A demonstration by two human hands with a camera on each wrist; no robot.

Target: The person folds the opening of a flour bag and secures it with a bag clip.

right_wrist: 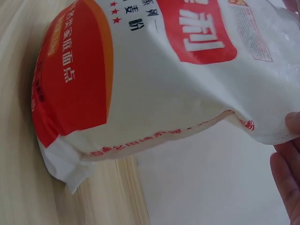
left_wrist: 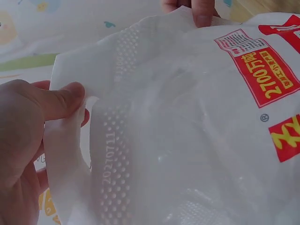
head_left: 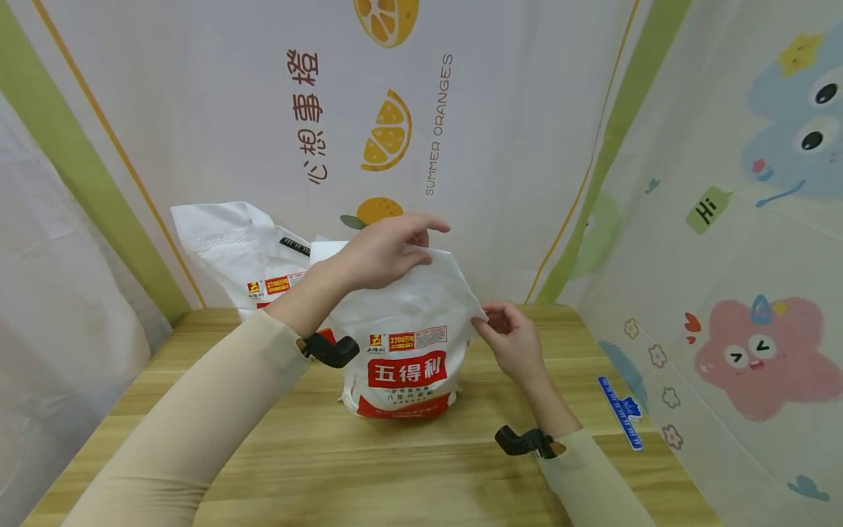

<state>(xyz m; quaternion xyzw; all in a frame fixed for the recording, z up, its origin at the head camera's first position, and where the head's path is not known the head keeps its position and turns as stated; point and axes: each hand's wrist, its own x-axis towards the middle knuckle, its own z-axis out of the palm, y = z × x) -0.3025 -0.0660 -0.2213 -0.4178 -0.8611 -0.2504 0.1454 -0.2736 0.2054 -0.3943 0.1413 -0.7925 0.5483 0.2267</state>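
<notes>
A white flour bag with red and yellow print stands upright on the wooden table. My left hand pinches its flat top edge, thumb beside the handle slot in the left wrist view. Low on the same bag's right side, my right hand pinches the corner of the upper part between thumb and fingers. The right wrist view shows the bag's full lower body and its folded bottom corner. Behind and left stands a second, similar flour bag, partly hidden by the front bag and my left arm.
A blue and white strip lies near the right edge of the wooden table. Printed curtains hang close behind the table and along both sides. A black strip shows at the second bag's upper part.
</notes>
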